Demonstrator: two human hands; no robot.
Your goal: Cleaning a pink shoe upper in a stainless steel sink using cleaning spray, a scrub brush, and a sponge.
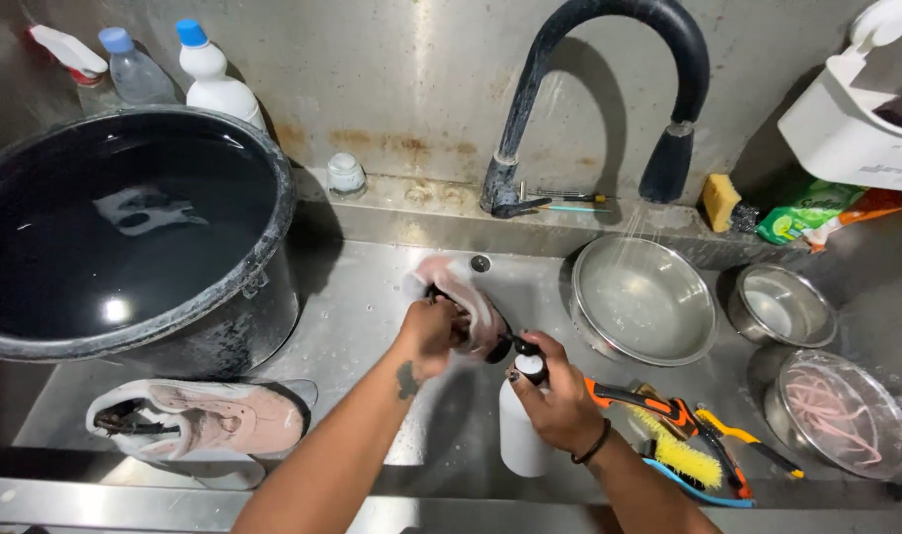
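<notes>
Stainless steel sink (372,297) is filling the view, wet under a black tap (609,59) running into a steel bowl (644,297). Large black pot (125,237) of water is sitting at the left; beside it a pale pink shoe (204,420) is lying on its side. Left hand (429,331) is gripping a second pink shoe (461,292), fingers wrapped round it, mid-basin. Right hand (560,396), fingers closed, is pressing the top of a white spray bottle (520,435) just beside that shoe. Brushes (678,435) are lying near the wrist.
</notes>
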